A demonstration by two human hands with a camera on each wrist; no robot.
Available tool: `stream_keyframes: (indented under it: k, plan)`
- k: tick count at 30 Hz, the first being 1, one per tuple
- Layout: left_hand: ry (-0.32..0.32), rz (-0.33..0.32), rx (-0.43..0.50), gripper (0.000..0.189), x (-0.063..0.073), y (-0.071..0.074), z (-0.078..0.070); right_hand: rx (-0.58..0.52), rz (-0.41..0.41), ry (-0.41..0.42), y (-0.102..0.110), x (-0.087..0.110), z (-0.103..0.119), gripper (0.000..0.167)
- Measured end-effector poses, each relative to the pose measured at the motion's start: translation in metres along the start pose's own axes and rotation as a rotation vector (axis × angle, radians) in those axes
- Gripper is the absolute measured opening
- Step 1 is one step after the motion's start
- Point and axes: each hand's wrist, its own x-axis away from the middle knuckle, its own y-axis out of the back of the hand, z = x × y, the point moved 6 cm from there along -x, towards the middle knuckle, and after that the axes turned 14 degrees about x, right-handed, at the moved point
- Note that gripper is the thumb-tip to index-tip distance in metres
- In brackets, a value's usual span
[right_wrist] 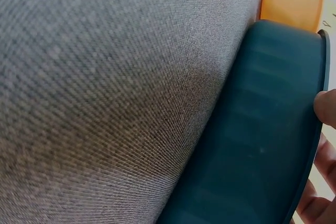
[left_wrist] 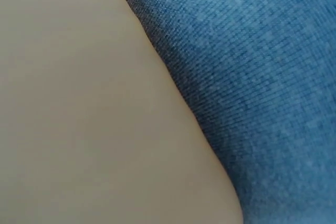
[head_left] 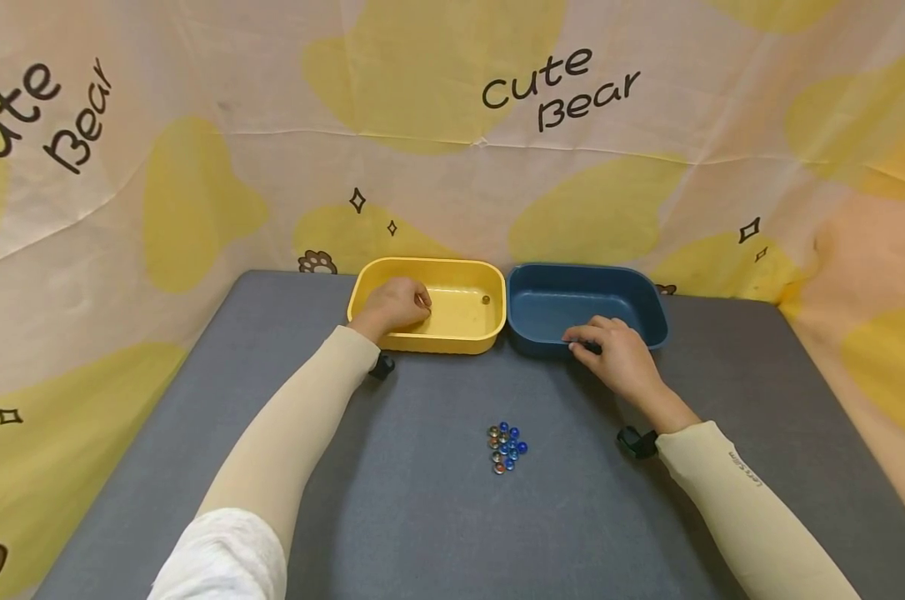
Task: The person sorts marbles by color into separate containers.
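Note:
My left hand (head_left: pixel 398 304) reaches over the near left side of the yellow tray (head_left: pixel 467 344), fingertips bent down inside and pinching a small marble that is mostly hidden. One brownish marble (head_left: pixel 486 299) lies on that tray's floor at the right. Over the near rim of the dark blue tray (head_left: pixel 527 337), my right hand (head_left: pixel 613 354) pinches a small dark marble between thumb and fingers. In the right wrist view the thumb (right_wrist: pixel 326 107) overlaps the blue tray's rim. A cluster of blue and brownish marbles (head_left: pixel 507 448) lies on the table between the forearms.
The two trays stand side by side at the back of the grey table (head_left: pixel 422 517). Behind them hangs a patterned cloth (head_left: pixel 437 192). Dark straps with cameras sit at both wrists. The left wrist view shows mostly a beige sleeve (left_wrist: pixel 94 103) and blue-looking fabric.

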Motion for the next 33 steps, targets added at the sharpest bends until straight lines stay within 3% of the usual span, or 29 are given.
stream_keyframes:
  k: [8, 25, 33]
  plan:
    - [0.002, 0.008, 0.024, 0.034, 0.006, 0.005, 0.0, 0.011, -0.003, 0.004, 0.001, 0.0, 0.002, 0.016]
    - [-0.074, -0.026, 0.051, 0.044, 0.03, 0.022, -0.007, 0.02, -0.02, 0.014, 0.003, 0.001, 0.004, 0.016]
    - [-0.068, -0.068, -0.012, 0.05, 0.042, 0.026, -0.014, 0.023, -0.002, 0.005, 0.002, 0.002, 0.003, 0.017]
